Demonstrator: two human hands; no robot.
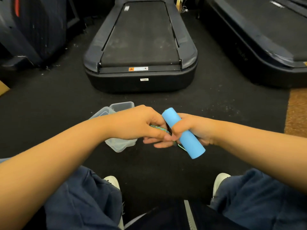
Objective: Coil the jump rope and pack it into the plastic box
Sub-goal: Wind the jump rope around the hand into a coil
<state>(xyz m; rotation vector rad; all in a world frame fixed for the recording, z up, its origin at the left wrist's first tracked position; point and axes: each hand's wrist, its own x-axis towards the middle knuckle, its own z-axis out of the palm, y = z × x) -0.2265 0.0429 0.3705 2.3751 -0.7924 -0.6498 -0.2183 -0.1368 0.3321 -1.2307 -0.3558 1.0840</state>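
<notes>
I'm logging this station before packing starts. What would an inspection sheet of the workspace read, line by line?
Surface: dark carpeted floor, speckled with light debris.
Job's things: blue jump rope handle in right hand; coiled rope in left; clear plastic box on floor, open, partly hidden.
Clutter: cardboard piece at left edge.
Hands: left hand and right hand meet above floor.
Cables: white wires far behind.
Surroundings: treadmill ahead, another right.

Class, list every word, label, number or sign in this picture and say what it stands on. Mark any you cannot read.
No text here can be read.
Orange and white warning sticker on the rear end of the middle treadmill: too small to read.
Small white tag below it: blurred.
Pale label at the belt's far end: unreadable.
Blue handle, plastic box: no print visible.
</notes>
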